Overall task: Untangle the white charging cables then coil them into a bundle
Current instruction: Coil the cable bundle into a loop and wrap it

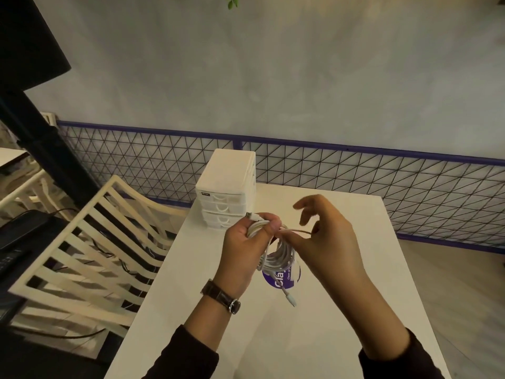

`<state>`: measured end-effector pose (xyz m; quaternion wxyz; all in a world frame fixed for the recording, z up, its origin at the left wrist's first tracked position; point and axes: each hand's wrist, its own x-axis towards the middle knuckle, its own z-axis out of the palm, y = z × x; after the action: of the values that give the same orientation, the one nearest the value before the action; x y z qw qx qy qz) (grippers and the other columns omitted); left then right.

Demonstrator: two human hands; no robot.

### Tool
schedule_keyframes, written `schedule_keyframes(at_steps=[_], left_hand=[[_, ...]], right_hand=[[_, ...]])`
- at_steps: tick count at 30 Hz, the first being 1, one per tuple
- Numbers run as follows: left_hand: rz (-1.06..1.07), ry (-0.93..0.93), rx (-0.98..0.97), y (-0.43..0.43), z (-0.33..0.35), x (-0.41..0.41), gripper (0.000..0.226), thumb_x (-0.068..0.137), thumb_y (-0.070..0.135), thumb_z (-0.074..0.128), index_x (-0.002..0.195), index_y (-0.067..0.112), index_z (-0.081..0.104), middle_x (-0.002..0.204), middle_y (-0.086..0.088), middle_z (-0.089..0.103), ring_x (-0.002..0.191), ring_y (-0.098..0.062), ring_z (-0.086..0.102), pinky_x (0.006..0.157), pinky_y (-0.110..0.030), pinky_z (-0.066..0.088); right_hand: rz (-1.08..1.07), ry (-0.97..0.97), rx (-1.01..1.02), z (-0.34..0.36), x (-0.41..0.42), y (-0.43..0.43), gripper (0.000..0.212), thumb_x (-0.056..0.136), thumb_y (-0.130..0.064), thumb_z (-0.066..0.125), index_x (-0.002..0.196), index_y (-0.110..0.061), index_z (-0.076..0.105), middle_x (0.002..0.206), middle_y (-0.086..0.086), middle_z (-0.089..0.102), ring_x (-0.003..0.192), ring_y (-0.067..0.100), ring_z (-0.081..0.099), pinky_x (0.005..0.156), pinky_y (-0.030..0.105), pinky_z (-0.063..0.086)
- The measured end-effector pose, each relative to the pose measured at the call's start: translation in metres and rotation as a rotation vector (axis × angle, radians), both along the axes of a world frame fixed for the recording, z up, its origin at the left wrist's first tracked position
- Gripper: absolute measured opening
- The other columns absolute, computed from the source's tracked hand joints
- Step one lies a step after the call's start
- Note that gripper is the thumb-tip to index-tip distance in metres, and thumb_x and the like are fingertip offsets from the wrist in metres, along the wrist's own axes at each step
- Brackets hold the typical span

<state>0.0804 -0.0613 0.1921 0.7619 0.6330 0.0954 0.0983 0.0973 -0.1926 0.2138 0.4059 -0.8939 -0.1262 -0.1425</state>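
Left hand (240, 242): fingers curled round the coiled white charging cables (278, 258), above the worktop (355, 296) centre. Right hand (328, 236) pinches one strand alongside. The coil partly hides a purple sticker (273, 280).

We are looking at a pale grey-blue plaster wall (273, 77) filling the upper view. Along its foot we are seeing a black wire mesh panel (355, 173) in a purple frame. A white table (355, 310) is standing near it, carrying a small white drawer unit (226, 184) at its far left corner. A cream slatted chair (90, 242) is sitting just beside the table's left edge. A black post (41, 138) is rising at far left. Light wood floor (464, 283) is showing at right. Green leaves (231, 1) are hanging in at the top. Light is reading dim and warm.
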Motion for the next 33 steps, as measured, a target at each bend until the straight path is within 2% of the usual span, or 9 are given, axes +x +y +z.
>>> schedule_keyframes(at_steps=[3, 7, 9, 12, 16, 22, 26, 28, 33], left_hand=[[0.015, 0.043, -0.036, 0.001, 0.001, -0.002, 0.012, 0.08, 0.015, 0.068, 0.072, 0.025, 0.069, 0.069, 0.008, 0.073, 0.076, -0.012, 0.067, 0.072, -0.024, 0.052], [-0.015, 0.072, -0.105, 0.002, 0.004, -0.001, 0.012, 0.079, 0.016, 0.067, 0.071, 0.025, 0.071, 0.072, 0.007, 0.073, 0.083, -0.018, 0.066, 0.079, -0.031, 0.053], [-0.027, 0.076, -0.114, 0.001, 0.004, 0.0, 0.013, 0.08, 0.014, 0.067, 0.072, 0.023, 0.071, 0.073, 0.007, 0.073, 0.082, -0.016, 0.067, 0.08, -0.029, 0.054], [-0.027, 0.093, -0.095, -0.001, 0.002, 0.0, 0.012, 0.079, 0.012, 0.068, 0.072, 0.021, 0.07, 0.068, 0.005, 0.072, 0.076, -0.015, 0.067, 0.077, -0.029, 0.054], [-0.122, 0.094, -0.068, -0.006, 0.0, -0.003, 0.02, 0.079, 0.008, 0.068, 0.067, 0.024, 0.073, 0.067, 0.005, 0.073, 0.069, -0.01, 0.069, 0.065, -0.022, 0.055], [-0.166, 0.061, 0.023, -0.007, 0.0, -0.002, 0.007, 0.081, 0.013, 0.068, 0.081, 0.019, 0.071, 0.044, 0.006, 0.051, 0.037, -0.004, 0.042, 0.043, -0.014, 0.04], [-0.178, 0.047, -0.028, -0.009, -0.004, -0.001, 0.013, 0.081, 0.01, 0.066, 0.075, 0.02, 0.072, 0.042, 0.004, 0.048, 0.035, -0.005, 0.039, 0.041, -0.014, 0.038], [-0.194, 0.05, -0.103, -0.007, -0.005, 0.001, 0.017, 0.08, 0.009, 0.065, 0.07, 0.02, 0.072, 0.042, 0.003, 0.047, 0.034, -0.004, 0.037, 0.038, -0.014, 0.036], [-0.267, 0.075, -0.296, -0.005, -0.005, 0.002, 0.008, 0.077, 0.015, 0.061, 0.072, 0.014, 0.067, 0.038, 0.004, 0.039, 0.031, -0.004, 0.035, 0.038, -0.015, 0.037]], right_hand=[[0.033, 0.043, -0.18, 0.003, 0.0, 0.005, 0.066, 0.072, -0.043, 0.075, 0.126, -0.03, 0.041, 0.107, -0.009, 0.05, 0.078, 0.006, 0.046, 0.055, 0.011, 0.034], [0.032, 0.064, -0.23, 0.005, 0.002, 0.008, 0.07, 0.075, -0.046, 0.072, 0.133, -0.031, 0.037, 0.127, -0.009, 0.049, 0.084, 0.005, 0.049, 0.06, 0.014, 0.039], [0.038, 0.068, -0.242, 0.004, 0.003, 0.009, 0.066, 0.077, -0.043, 0.071, 0.133, -0.031, 0.038, 0.133, -0.009, 0.049, 0.094, 0.012, 0.058, 0.077, 0.026, 0.049], [0.108, 0.139, -0.349, 0.004, 0.005, 0.011, 0.057, 0.083, -0.034, 0.063, 0.133, -0.032, 0.037, 0.129, -0.008, 0.057, 0.113, 0.018, 0.057, 0.105, 0.039, 0.037], [0.29, 0.352, -0.403, 0.009, 0.017, 0.011, 0.055, 0.079, -0.01, 0.058, 0.128, -0.027, 0.042, 0.113, 0.001, 0.066, 0.099, 0.023, 0.061, 0.081, 0.035, 0.053], [0.287, 0.418, -0.286, -0.005, 0.033, 0.011, 0.025, 0.081, -0.014, 0.065, 0.097, -0.021, 0.047, 0.089, -0.002, 0.057, 0.08, 0.019, 0.057, 0.063, 0.027, 0.05], [0.422, 0.524, -0.362, -0.008, 0.037, 0.009, 0.03, 0.083, -0.006, 0.056, 0.111, -0.014, 0.06, 0.085, -0.001, 0.063, 0.075, 0.018, 0.059, 0.064, 0.023, 0.049], [0.44, 0.66, -0.246, -0.006, 0.038, 0.003, 0.026, 0.078, -0.007, 0.057, 0.102, -0.012, 0.064, 0.073, -0.008, 0.06, 0.064, 0.013, 0.057, 0.054, 0.016, 0.044], [0.603, 0.837, 0.072, -0.014, 0.044, -0.016, 0.031, 0.056, -0.031, 0.071, 0.077, -0.009, 0.07, 0.074, 0.012, 0.064, 0.067, 0.022, 0.057, 0.058, 0.025, 0.043]])
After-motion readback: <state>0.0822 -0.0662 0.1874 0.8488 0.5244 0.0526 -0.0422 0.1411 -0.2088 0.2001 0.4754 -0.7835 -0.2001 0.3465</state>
